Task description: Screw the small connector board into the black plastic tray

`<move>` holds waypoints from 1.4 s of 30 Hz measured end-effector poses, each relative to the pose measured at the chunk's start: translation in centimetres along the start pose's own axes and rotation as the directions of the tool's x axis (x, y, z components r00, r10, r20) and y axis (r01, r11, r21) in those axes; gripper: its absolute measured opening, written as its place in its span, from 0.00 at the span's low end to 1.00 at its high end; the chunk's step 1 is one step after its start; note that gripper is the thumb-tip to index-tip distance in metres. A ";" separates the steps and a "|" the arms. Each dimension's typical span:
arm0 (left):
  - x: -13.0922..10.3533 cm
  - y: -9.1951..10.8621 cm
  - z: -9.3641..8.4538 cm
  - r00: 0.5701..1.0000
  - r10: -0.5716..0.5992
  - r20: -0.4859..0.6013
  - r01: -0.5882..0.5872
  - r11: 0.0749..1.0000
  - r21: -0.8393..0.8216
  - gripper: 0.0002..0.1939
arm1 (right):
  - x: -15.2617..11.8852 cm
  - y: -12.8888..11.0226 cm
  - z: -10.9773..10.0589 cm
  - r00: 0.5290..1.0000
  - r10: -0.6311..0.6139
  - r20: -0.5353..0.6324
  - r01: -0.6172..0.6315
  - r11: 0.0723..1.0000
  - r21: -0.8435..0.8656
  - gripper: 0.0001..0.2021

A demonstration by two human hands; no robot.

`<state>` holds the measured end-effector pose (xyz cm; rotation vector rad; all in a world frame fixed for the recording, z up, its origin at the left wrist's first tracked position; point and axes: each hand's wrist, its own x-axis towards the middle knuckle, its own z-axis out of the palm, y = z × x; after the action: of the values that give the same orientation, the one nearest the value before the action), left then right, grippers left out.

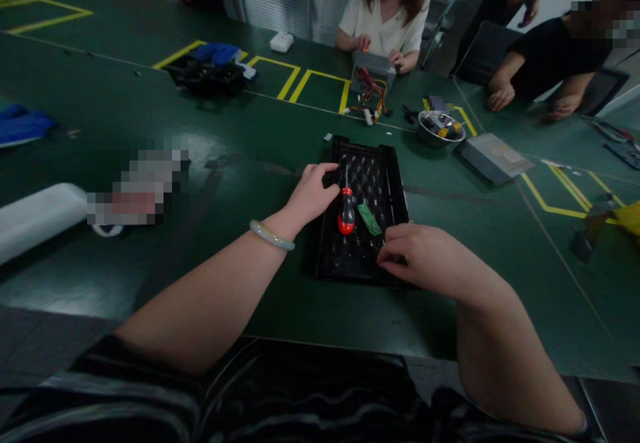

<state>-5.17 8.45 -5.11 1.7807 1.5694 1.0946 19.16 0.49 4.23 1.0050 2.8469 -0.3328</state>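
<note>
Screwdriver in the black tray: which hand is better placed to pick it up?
Probably the left hand: it rests on the black tray right beside the red-handled screwdriver. The right hand sits at the tray's near right corner, beyond the green board.

The green table point(150, 116) carries yellow tape markings point(310, 76); a metal bowl point(440, 128) holding small parts sits beside a flat grey unit point(495, 156); a grey power supply point(373, 70) with a loose wire bundle point(371, 100) lies in front of a seated person in a white top point(385, 20); a small white box point(281, 42) rests further left; blue cloth point(23, 123) lies at the left edge; a white roll point(40, 216) lies nearer the camera.
</note>
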 end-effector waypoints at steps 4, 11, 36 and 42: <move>0.0 0.0 0.0 1.000 0.001 0.001 -0.001 1.000 0.005 0.24 | 0.0 0.3 -0.2 0.997 0.039 -0.067 -0.037 0.999 0.026 0.05; 0.0 0.0 0.0 1.000 0.010 -0.009 -0.010 1.000 0.008 0.24 | 2.1 -0.4 1.8 0.951 0.105 -0.290 -0.088 0.994 0.072 0.06; 0.0 0.0 0.2 1.000 0.012 -0.010 -0.012 1.000 0.028 0.24 | 2.5 -2.6 2.2 0.956 0.091 -0.278 -0.098 0.995 -0.010 0.07; -0.1 0.1 0.1 1.000 -0.006 0.003 0.005 1.000 0.019 0.25 | 2.4 -1.3 2.1 0.967 0.189 -0.173 -0.168 0.977 0.128 0.10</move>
<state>-5.03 8.31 -5.06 1.7888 1.5870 1.0770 16.50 0.42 1.98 1.3722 2.8950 -0.4062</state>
